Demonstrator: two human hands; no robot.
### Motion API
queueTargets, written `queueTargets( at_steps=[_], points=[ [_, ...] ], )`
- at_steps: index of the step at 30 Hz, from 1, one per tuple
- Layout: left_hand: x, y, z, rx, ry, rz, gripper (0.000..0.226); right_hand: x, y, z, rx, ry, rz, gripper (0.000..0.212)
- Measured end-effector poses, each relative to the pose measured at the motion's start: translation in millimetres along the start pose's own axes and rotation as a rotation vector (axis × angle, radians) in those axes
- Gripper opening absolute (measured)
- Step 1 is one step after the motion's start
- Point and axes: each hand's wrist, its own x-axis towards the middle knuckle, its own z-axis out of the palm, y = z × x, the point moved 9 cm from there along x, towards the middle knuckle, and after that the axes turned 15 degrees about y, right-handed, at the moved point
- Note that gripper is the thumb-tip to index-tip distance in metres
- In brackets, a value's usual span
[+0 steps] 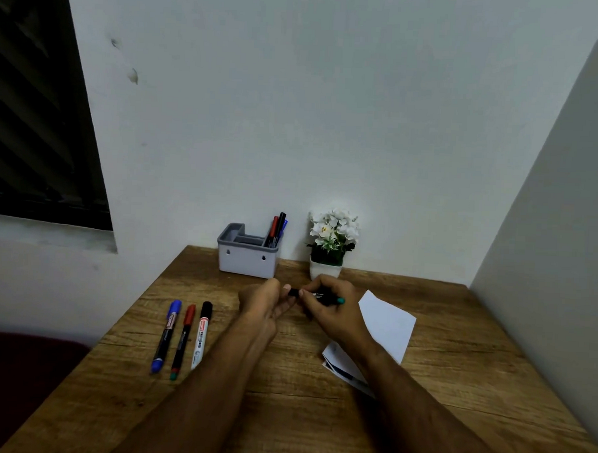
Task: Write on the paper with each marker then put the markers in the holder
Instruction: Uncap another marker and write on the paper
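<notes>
My right hand (331, 308) grips a black marker with a green end (325, 297), held level above the table. My left hand (270, 302) pinches the black cap end of that same marker. A white sheet of paper (387, 324) lies to the right, partly under my right forearm. Three markers lie side by side at the left: a blue one (166, 335), a red-capped one (182, 341) and a black-capped whiteboard marker (201, 335). The grey holder (246, 258) stands at the back against the wall with several pens in its right compartment.
A small white pot of white flowers (331, 245) stands right of the holder, close behind my hands. The wooden table (283, 397) meets walls at the back and right. A dark window is at upper left.
</notes>
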Motion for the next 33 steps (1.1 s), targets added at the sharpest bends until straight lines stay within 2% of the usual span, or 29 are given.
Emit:
queueTargets(
  at_steps=[3,6,8,11,15,18,23,33],
  points=[
    [-0.2,5.3,4.6,-0.014,-0.05,0.001,0.02,4.1,-0.8,6.8,0.008,0.03,-0.011,0.003],
    [4.5,14.1,0.2,-0.048,-0.009,0.033,0.02,6.5,-2.5,16.1,-0.036,0.01,-0.042,0.011],
    [6.9,27.8,-7.9,-0.06,0.042,0.114,0.021,7.1,-1.5,21.6,-0.096,-0.025,-0.069,0.021],
    [14.3,60.9,-17.1,-0.04,0.105,0.332,0.032,11.1,3.6,24.9,-0.272,-0.06,-0.094,0.03],
    [4.8,114.3,-9.4,0.053,0.111,0.693,0.037,15.8,5.9,35.9,-0.581,-0.178,-0.149,0.024],
    [-8.9,149.3,6.0,0.162,0.129,0.96,0.04,19.1,7.0,47.5,-0.694,-0.258,-0.195,0.023],
    [-12.2,183.5,42.4,0.234,0.106,1.179,0.036,20.3,12.3,61.1,-0.683,-0.315,-0.239,0.021],
    [8.4,178.5,89.5,0.4,0.122,1.378,0.037,26.6,35.8,63.0,-0.662,-0.339,-0.237,0.015]
  ],
)
